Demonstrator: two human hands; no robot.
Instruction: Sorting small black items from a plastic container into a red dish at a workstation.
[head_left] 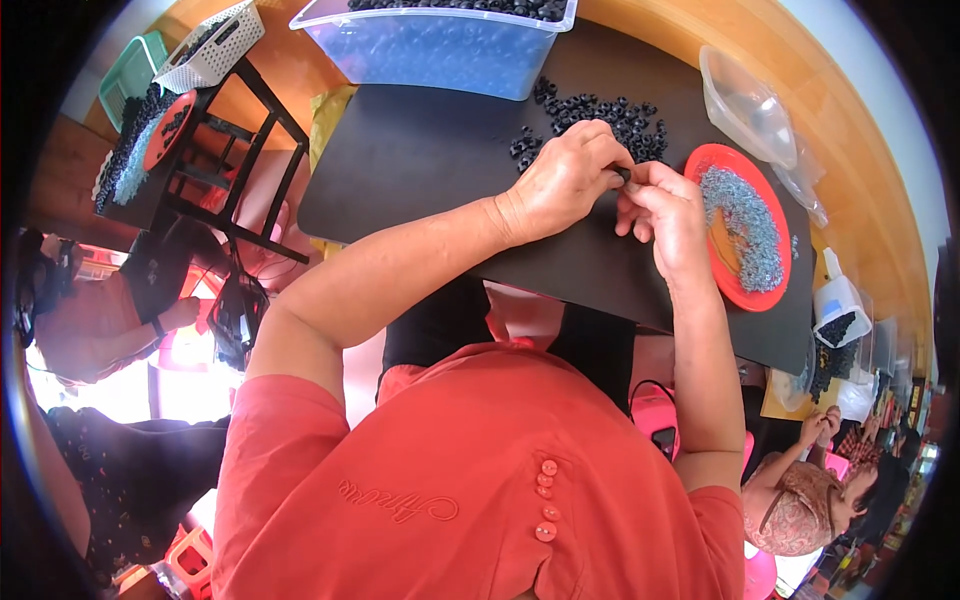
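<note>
Both of my hands meet over the dark table (420, 150), closed around one small black part (623, 174). My left hand (572, 175) pinches it from the left, fingers bent over it. From the right, my right hand (665, 205) grips the same part between thumb and forefinger, its other fingers curled. Just beyond my hands lies a loose pile of small black parts (620, 120). To the right of my right hand sits a red plate (718, 155) heaped with small clear-bluish pieces (745, 225).
A clear plastic bin (430, 60) full of black parts stands at the table's far edge. An empty clear tub (750, 105) leans at the far right. A side table at left holds a white basket (210, 50) and another red plate (168, 130). People sit at both sides.
</note>
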